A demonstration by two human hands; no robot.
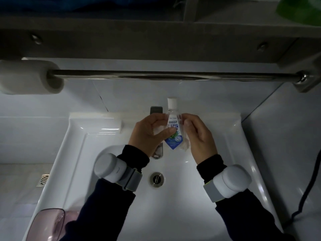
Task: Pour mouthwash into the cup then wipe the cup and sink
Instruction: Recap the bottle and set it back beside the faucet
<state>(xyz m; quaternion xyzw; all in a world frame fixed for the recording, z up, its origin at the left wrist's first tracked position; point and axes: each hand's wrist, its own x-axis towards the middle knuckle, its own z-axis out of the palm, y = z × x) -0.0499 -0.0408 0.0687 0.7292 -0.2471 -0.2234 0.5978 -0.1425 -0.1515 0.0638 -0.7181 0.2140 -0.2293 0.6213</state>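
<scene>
Far left, up high: a grey roll (29, 77) stuck on the end of a long metal bar (173, 76). Running from left to right above the white sink (83, 148). Down on the floor at the left: a small metal floor drain (43, 179). At the bottom left, on the sink's front corner: a see-through pinkish cup (47, 223), lying partly behind the dark left sleeve (97, 206), so only part of it showing.

Next, a round grey band gadget (111, 166) strapped on the left wrist. Left hand (149, 133) raised over the basin, fingers curled, thumb pressing on the front of the mouthwash bottle (172, 126). Behind that hand: the shiny tap (156, 111), mostly hidden by the hand, with only its top and its tip peeking out. Below, in the middle of the basin: the round metal plug hole (156, 179).

Bottle held upright between both hands, above the basin, just right of the tap. White cap (172, 102) on top, blue and white label on the front.

Right hand (198, 134) gripping the bottle's right side, fingers bent around it. Another round band gadget (231, 181) on the right wrist. Far right: a black cable (311, 185) hanging down beside the sink. Top right corner: something green (298, 9), blurry, cannot tell what.
</scene>
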